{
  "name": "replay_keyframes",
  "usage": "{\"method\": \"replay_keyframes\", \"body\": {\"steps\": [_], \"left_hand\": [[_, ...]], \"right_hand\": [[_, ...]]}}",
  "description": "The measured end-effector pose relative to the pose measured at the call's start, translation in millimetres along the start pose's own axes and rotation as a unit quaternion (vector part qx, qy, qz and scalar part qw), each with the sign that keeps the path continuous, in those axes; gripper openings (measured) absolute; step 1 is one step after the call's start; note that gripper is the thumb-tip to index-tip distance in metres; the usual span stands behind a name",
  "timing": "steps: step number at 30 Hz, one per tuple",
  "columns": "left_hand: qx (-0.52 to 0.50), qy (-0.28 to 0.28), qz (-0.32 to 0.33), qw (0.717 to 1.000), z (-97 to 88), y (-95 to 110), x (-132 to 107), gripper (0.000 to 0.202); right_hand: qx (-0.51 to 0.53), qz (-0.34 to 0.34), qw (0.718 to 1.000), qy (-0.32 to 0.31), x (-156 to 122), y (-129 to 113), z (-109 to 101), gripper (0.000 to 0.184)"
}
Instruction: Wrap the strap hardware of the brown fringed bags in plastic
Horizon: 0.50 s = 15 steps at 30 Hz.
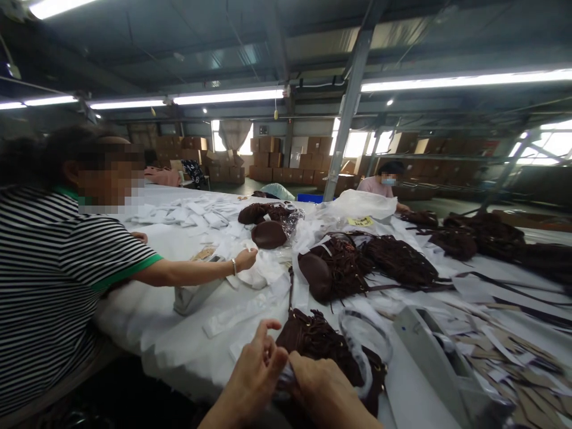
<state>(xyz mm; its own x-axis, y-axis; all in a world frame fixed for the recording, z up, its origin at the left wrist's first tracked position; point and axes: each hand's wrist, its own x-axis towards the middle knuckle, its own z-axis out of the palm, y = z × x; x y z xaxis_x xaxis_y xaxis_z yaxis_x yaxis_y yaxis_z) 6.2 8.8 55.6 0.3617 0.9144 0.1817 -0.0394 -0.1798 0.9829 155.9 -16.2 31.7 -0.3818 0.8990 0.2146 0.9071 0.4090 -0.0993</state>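
Brown fringed bag (319, 330) at the table's (156, 357) near edge, just in front of the wearer. Both hands over its near left part: left hand (257, 364) with index finger raised and the others curled, right hand (324, 381) bunched, back upward, close beside it. Something pale shows between them — cannot tell whether either hand pinches it, as the hands themselves block the view. A pale loop (367, 375) stands over the bag's right side. Beyond that, toward the right edge, a grey holder (424, 342) sits slantwise, with tan and white strips (527, 381) spread loose beside it; dark straps (527, 307) trail across farther back. Directly beyond the bag, two more bags (333, 268) fill the middle of the table, close together. Behind these, white plastic (366, 202) is heaped, a yellow label (360, 221) on it. Farther right, a dark pile (487, 235) of similar goods. Left edge: a co-worker in stripes (49, 286) leans in, arm stretched across a second grey holder (187, 298) — that hand (245, 260) at some crumpled white paper (257, 277). White slips (192, 211) lie scattered toward the far left corner. Another person (375, 186) at the far edge, partly behind the plastic.
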Motion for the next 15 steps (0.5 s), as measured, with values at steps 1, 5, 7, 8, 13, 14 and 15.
{"method": "replay_keyframes", "body": {"steps": [1,5,7,8,13,14,15], "left_hand": [[0.057,-0.04,0.007,0.998,-1.4,2.1,-2.0,0.043],[0.082,-0.064,-0.001,0.995,-1.5,11.2,-0.4,0.036],[-0.02,0.001,-0.026,0.999,1.7,13.6,4.2,0.038],[-0.084,0.054,-0.042,0.994,3.9,14.3,6.5,0.04],[-0.309,0.277,-0.083,0.906,16.2,11.6,11.1,0.052],[-0.326,0.268,-0.086,0.902,17.7,8.7,10.9,0.052],[-0.338,0.255,-0.094,0.901,18.5,4.9,10.8,0.052]], "right_hand": [[-0.025,-0.013,0.999,-0.019,-0.4,0.0,-1.9,0.007],[0.075,-0.019,0.996,-0.033,2.9,-3.7,-19.4,0.011],[0.188,0.012,0.982,-0.023,4.7,-6.6,-29.1,0.012],[0.24,0.027,0.97,-0.022,5.1,-8.2,-32.3,0.014],[0.359,0.046,0.932,-0.017,-1.5,-13.2,-26.5,0.025],[0.346,0.055,0.936,-0.019,-4.3,-11.8,-23.1,0.027],[0.321,0.068,0.944,-0.027,-7.1,-9.5,-20.0,0.028]]}}
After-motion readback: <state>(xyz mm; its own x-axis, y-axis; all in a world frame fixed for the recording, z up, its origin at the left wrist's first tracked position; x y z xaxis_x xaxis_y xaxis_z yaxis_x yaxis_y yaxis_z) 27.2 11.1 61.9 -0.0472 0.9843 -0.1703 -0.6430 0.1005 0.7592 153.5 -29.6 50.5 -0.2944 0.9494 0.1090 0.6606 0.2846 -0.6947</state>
